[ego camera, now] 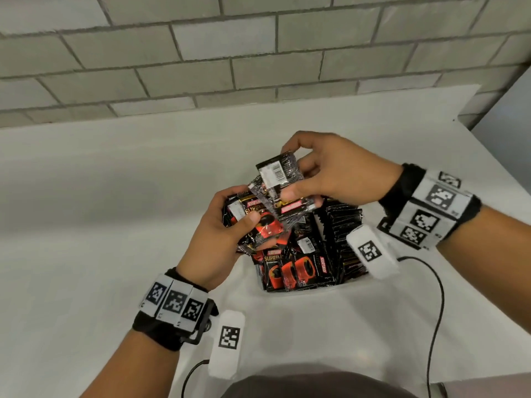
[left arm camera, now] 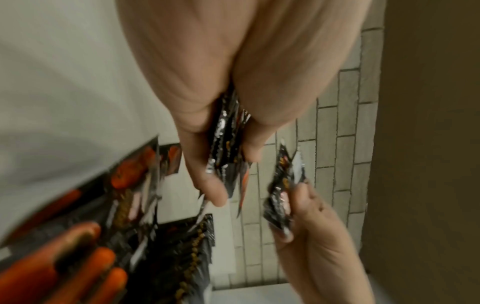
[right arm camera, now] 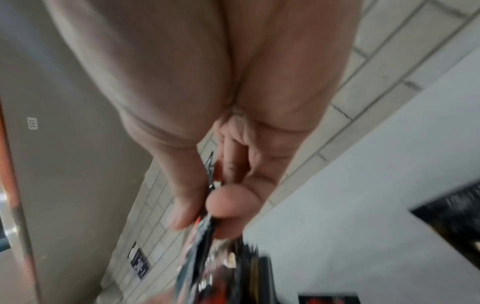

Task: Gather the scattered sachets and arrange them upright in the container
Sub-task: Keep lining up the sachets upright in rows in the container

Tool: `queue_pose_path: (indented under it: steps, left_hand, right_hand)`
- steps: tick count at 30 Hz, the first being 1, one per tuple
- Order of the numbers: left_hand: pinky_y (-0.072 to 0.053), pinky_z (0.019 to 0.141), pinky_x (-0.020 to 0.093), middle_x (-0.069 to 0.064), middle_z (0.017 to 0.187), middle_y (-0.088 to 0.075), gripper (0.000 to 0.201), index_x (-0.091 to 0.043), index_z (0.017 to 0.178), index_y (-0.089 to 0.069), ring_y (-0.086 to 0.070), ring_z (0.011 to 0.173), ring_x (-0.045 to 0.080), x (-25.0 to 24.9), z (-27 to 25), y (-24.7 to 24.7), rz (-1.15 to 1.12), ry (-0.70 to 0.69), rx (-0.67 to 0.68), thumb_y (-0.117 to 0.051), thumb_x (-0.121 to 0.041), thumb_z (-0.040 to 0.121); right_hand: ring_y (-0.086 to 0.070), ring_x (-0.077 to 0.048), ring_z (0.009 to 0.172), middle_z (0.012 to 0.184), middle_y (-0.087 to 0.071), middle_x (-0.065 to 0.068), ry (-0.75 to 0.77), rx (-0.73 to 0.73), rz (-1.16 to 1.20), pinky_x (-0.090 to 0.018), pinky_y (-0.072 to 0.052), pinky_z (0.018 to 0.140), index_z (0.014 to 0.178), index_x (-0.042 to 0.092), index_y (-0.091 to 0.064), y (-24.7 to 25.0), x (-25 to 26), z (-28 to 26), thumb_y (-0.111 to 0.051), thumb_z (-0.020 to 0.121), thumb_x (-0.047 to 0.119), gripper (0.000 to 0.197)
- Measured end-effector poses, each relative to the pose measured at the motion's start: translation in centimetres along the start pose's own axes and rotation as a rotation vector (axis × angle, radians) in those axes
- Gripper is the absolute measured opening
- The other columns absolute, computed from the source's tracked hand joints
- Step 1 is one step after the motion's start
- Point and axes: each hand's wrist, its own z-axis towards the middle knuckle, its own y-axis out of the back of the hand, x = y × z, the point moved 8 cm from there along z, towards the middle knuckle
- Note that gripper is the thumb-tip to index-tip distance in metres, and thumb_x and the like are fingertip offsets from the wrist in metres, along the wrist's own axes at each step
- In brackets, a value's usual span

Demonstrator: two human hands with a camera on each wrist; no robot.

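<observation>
Leftmost, I see my left hand (ego camera: 214, 239) raised above the white worktop (ego camera: 86, 211), its wrist strapped with a black band of square markers (ego camera: 175, 304). Its fingers (left arm camera: 207, 185) curl around a loose bundle of black-and-red sachets (ego camera: 253, 222), thumb pressed on the front face and the other fingers wrapped behind; in the left wrist view the bundle (left arm camera: 228, 152) stands edge-on in the cleft between thumb and fingers. The hand is tilted so the sachet faces look up toward me. Just right of it and touching that bundle's top, a single sachet (ego camera: 280, 172) shows its barcode side, pinched by my right hand (ego camera: 336, 170): thumb low on the near edge, fingertips hooked over the far top corner. The right wrist view shows this sachet (right arm camera: 207, 222) as a thin edge clamped between thumb and one fingertip (right arm camera: 228, 201), though the picture is blurred. That hand comes in from the right with its wrist bent, back of the hand upward, a marker band (ego camera: 428, 208) around the wrist. Below both hands sits the container (ego camera: 316, 290), its white wall hard to tell from the worktop; more sachets (ego camera: 298, 271) stand in it, the front ones with red cups facing me, and a row of dark ones (ego camera: 342, 225) packed edge-on toward the right. A black cable (ego camera: 436, 297) loops over the worktop at far right.
</observation>
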Motion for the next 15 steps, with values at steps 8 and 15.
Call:
queue_pose_path:
  steps: [8, 15]
  left_hand:
    - [-0.064, 0.068, 0.051, 0.019, 0.118, -0.072, 0.039, -0.009, 0.137, -0.053, -0.074, 0.1, 0.038, -0.3, -0.5, -3.7, -0.062, 0.151, 0.083, -0.055, -0.027, 0.102]
    - [-0.062, 0.06, 0.036, 0.014, 0.113, -0.075, 0.036, -0.012, 0.127, -0.058, -0.076, 0.094, 0.031, -2.5, -0.1, -2.3, -0.138, 0.078, 0.018, -0.064, -0.021, 0.092]
  right_hand:
    - [-0.071, -0.02, 0.058, 0.085, -0.07, -0.001, 0.016, -0.132, -0.096, -0.046, -0.062, 0.062, 0.105, 0.021, -0.066, -2.8, -1.4, -0.2, -0.095, 0.063, 0.03, 0.052]
    - [-0.068, -0.016, 0.064, 0.079, -0.073, -0.013, 0.055, -0.116, -0.035, -0.034, -0.062, 0.067, 0.095, 0.006, -0.072, 0.0, 0.3, 0.7, -0.079, 0.085, 0.015, 0.015]
